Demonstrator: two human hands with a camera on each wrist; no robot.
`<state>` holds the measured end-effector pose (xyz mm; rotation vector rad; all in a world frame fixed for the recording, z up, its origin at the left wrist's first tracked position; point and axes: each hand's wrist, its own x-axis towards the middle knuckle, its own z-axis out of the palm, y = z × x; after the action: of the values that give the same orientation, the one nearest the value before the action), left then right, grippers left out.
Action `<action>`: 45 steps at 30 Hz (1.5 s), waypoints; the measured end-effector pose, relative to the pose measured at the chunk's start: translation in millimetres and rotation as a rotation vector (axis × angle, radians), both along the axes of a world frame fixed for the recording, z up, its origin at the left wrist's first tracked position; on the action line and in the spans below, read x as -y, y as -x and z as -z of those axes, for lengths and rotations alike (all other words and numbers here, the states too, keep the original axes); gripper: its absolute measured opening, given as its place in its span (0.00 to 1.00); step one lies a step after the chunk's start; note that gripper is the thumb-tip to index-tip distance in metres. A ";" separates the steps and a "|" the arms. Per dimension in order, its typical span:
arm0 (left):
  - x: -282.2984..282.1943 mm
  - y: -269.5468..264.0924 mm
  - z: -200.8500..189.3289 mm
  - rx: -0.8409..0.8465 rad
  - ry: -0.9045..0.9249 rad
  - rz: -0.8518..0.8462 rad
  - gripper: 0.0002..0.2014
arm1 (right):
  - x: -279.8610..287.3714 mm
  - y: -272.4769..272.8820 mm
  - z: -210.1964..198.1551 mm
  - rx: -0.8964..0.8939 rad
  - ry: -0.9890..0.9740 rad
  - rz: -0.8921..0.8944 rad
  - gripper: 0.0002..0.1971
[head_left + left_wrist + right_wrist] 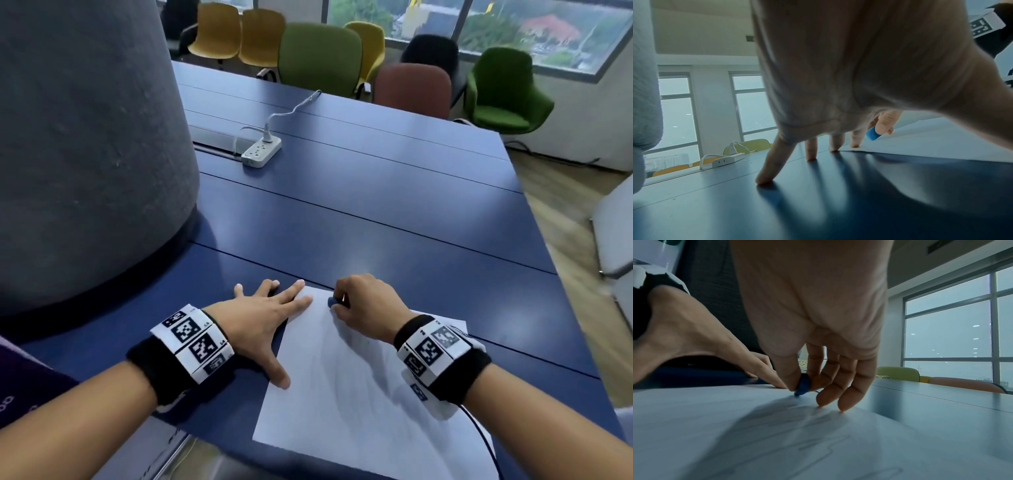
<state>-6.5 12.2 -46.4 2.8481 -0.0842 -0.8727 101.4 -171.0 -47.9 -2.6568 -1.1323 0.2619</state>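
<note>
A white sheet of paper (346, 394) with faint pencil lines lies on the blue table (376, 212) in front of me. My left hand (263, 315) is spread flat, its thumb and index finger pressing the sheet's left edge and its other fingertips on the table. My right hand (363, 308) pinches a small blue eraser (333, 302) between thumb and fingers at the sheet's top corner. The eraser (803, 384) touches the paper (735, 426) in the right wrist view. From the left wrist, the eraser (872, 135) shows past my spread fingers (774, 160).
A wide grey fabric-covered column (85, 137) stands on the left, close to my left hand. A white power strip (262, 150) with a plugged cable lies farther up the table. Coloured chairs (322, 58) line the far edge under windows. A black cable (486, 442) trails from my right wrist.
</note>
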 end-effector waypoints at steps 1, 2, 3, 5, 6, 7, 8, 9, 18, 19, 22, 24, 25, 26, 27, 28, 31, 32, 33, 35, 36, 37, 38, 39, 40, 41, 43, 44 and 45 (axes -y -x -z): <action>0.2 0.2 -0.1 -0.005 -0.005 0.006 0.67 | 0.0 0.0 0.1 0.001 -0.002 -0.001 0.10; 0.4 0.2 -0.9 -0.011 -0.010 0.013 0.68 | -0.3 0.1 0.0 0.004 -0.005 -0.001 0.10; 0.7 0.5 -1.6 -0.022 -0.012 0.015 0.68 | -0.4 1.2 1.2 0.008 -0.009 0.000 0.09; 2.0 0.1 -4.9 -0.047 -0.015 0.017 0.68 | 0.6 4.1 3.5 0.020 -0.026 0.001 0.09; 2.7 -0.4 -6.4 -0.054 -0.020 0.024 0.68 | 1.3 6.0 4.4 0.022 -0.031 -0.008 0.09; 3.3 -0.3 -6.2 -0.060 -0.024 0.034 0.68 | 2.8 9.0 5.7 0.020 -0.027 -0.026 0.09; 3.6 -0.2 -7.2 -0.061 -0.029 0.045 0.68 | 3.7 11.3 5.1 0.019 -0.017 -0.046 0.09; 4.2 -0.3 -8.0 -0.060 -0.030 0.049 0.68 | 4.4 12.0 4.2 0.015 -0.007 -0.058 0.09; 11.0 11.7 -4.9 -0.046 -0.012 0.047 0.68 | 12.1 26.4 3.5 -0.030 -0.023 -0.104 0.09; 13.1 14.7 -4.1 -0.046 -0.005 0.045 0.68 | 14.3 28.5 2.4 -0.035 -0.009 -0.115 0.09; 19.6 23.2 -3.1 -0.046 0.002 0.046 0.67 | 18.4 29.5 -1.1 0.019 0.010 -0.061 0.09; 23.7 26.6 -3.5 -0.046 0.004 0.050 0.67 | 21.5 36.2 -1.1 0.039 0.004 -0.063 0.10; 25.6 28.2 -4.3 -0.044 0.006 0.049 0.67 | 23.4 41.9 -1.2 0.031 0.008 -0.098 0.10; 27.1 29.7 -4.3 -0.045 0.010 0.048 0.68 | 25.6 47.4 -0.6 0.016 0.021 -0.142 0.10; 28.6 31.0 -4.3 -0.046 0.012 0.049 0.68 | 27.6 51.1 -1.1 0.011 0.042 -0.175 0.10; 29.5 32.4 -4.3 -0.045 0.014 0.047 0.68 | 28.1 51.7 -3.4 0.029 0.061 -0.180 0.10; 30.5 33.9 -3.8 -0.048 0.010 0.040 0.68 | 28.6 42.8 -7.8 0.078 0.071 -0.068 0.10; 30.4 33.7 -3.0 -0.048 0.008 0.039 0.68 | 29.0 42.6 -6.8 0.089 0.068 -0.058 0.10; 30.6 33.4 -3.4 -0.044 0.008 0.038 0.68 | 29.1 44.9 -5.8 0.097 0.074 -0.084 0.10; 30.6 33.4 -4.2 -0.037 0.006 0.035 0.68 | 29.9 52.6 -2.4 0.080 0.112 -0.180 0.11; 31.0 33.1 -4.1 -0.034 0.006 0.034 0.68 | 30.8 54.8 -2.5 0.059 0.130 -0.202 0.11; 30.9 32.9 -4.5 -0.032 0.003 0.031 0.67 | 29.7 52.6 -3.8 0.043 0.136 -0.191 0.11; 30.8 33.6 -4.1 -0.033 0.001 0.028 0.67 | 28.7 48.8 -4.7 0.027 0.124 -0.156 0.11; 30.4 33.4 -3.5 -0.033 -0.002 0.030 0.67 | 27.7 44.3 -5.8 0.008 0.099 -0.114 0.10; 30.4 33.3 -2.2 -0.030 -0.003 0.033 0.68 | 27.4 41.8 -5.7 -0.008 0.070 -0.086 0.09; 30.1 33.5 -1.3 -0.028 -0.001 0.033 0.68 | 26.9 42.0 -4.9 -0.024 0.047 -0.088 0.09; 29.9 33.7 -0.6 -0.022 0.002 0.032 0.68 | 27.0 49.0 -4.0 -0.054 0.041 -0.167 0.10; 29.9 33.8 -0.5 -0.022 0.002 0.030 0.68 | 27.7 53.0 -3.9 -0.084 0.048 -0.199 0.10; 29.6 34.3 -0.9 -0.023 0.003 0.026 0.68 | 27.6 53.5 -3.9 -0.110 0.056 -0.207 0.10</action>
<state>-40.7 -17.4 -45.5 2.8398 -0.1202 -0.9098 47.8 -198.6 -44.0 -2.5367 -1.3832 0.4784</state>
